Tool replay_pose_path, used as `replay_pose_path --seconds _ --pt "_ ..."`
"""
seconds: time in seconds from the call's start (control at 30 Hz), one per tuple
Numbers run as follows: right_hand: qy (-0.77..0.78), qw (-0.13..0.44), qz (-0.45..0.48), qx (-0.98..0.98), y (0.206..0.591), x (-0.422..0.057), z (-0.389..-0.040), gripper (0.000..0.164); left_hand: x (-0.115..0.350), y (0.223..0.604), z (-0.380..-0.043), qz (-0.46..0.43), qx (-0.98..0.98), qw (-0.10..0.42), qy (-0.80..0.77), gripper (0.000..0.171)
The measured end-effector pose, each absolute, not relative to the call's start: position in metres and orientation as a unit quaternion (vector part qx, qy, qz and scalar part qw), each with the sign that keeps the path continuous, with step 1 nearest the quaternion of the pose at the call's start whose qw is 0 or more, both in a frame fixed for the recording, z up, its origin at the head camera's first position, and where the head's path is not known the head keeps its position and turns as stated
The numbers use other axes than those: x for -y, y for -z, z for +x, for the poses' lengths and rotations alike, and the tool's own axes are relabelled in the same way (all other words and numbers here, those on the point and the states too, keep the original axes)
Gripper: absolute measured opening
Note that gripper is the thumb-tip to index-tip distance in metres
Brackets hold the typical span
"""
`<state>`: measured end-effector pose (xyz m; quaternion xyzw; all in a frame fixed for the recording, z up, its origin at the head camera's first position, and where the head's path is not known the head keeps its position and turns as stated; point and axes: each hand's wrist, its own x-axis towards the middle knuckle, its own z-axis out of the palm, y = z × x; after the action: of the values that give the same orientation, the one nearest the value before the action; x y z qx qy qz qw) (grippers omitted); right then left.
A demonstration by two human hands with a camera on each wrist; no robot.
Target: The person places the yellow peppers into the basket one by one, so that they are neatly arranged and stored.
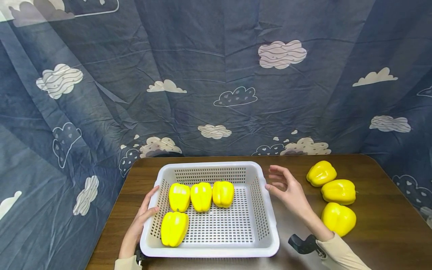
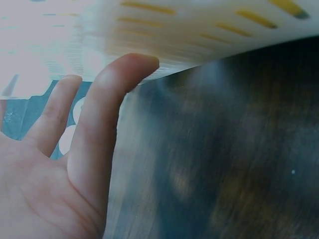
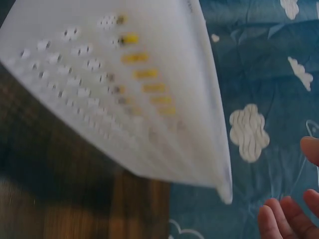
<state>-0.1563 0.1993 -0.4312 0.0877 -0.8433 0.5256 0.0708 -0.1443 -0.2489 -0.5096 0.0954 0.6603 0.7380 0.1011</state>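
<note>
A light grey plastic basket [image 1: 209, 252] with slotted sides stands over the wooden table. Inside it, on the left, are several yellow bell peppers [image 1: 201, 197]. At the basket's left side is my left hand [image 1: 137, 221], its fingertips and thumb against the rim and outer wall. The left wrist view shows that thumb [image 2: 102, 114] along the outer wall, fingers fairly straight. My right hand [image 1: 293, 193] hovers by the right rim, fingers loosely bent and holding nothing. In the right wrist view a gap separates its fingertips [image 3: 286, 214] from the basket.
Three more yellow bell peppers [image 1: 339, 191] lie on the right part of the wooden table [image 1: 381, 225]. Behind the table hangs a dark blue cloth [image 1: 202, 56] with cloud prints. A black wrist mount [image 1: 302, 244] sits by the right sleeve.
</note>
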Motion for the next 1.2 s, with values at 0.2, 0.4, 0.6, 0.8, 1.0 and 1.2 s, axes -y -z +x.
replay_pose_path --seconds 0.2,0.4,0.6,0.8,1.0,1.2 --pt "-0.504 0.114 0.066 0.854 0.437 -0.216 -0.161 0.06 0.249 0.509 -0.145 0.098 -0.655 0.101 -0.743 0.066" --pt "-0.482 0.152 0.047 0.861 0.44 -0.233 -0.163 0.06 0.249 0.51 -0.145 0.099 -0.65 0.104 -0.746 0.066" --pt "-0.455 0.164 0.032 0.875 0.441 -0.25 -0.167 0.063 0.249 0.509 -0.145 0.099 -0.649 0.106 -0.747 0.065" --pt "-0.429 0.151 0.011 0.891 0.441 -0.265 -0.169 0.069 0.249 0.509 -0.145 0.092 -0.648 0.107 -0.749 0.065" --pt "-0.406 0.136 -0.003 0.904 0.441 -0.277 -0.171 0.073 0.249 0.509 -0.145 0.085 -0.655 0.105 -0.743 0.065" --pt "-0.382 0.128 -0.007 0.915 0.443 -0.29 -0.174 0.075 0.249 0.509 -0.145 0.089 -0.66 0.102 -0.739 0.065"
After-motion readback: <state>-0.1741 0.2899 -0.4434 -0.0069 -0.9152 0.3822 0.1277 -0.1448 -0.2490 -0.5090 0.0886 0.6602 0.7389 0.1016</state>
